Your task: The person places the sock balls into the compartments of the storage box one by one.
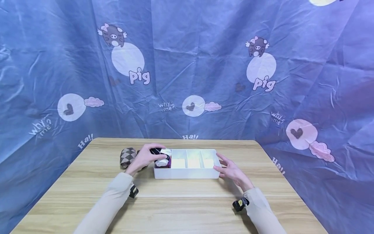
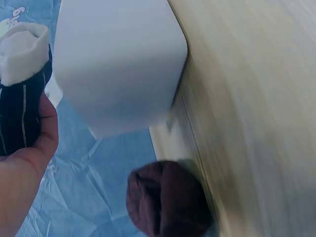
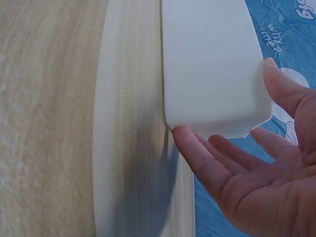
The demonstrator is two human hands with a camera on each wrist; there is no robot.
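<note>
White tray point(image 1: 187, 174) at frame centre on the counter point(image 1: 181, 208): right hand point(image 1: 230, 169), fingers straight, braces its right end; left hand point(image 1: 145, 157) grips a dark rolled sock point(image 1: 162, 152) above the tray's leftmost compartment.

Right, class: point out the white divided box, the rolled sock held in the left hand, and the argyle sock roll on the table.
white divided box point(image 1: 187, 174): head view, its front wall.
rolled sock point(image 1: 161, 151): head view, its white cuff.
argyle sock roll point(image 1: 128, 156): head view, its patterned side.
</note>
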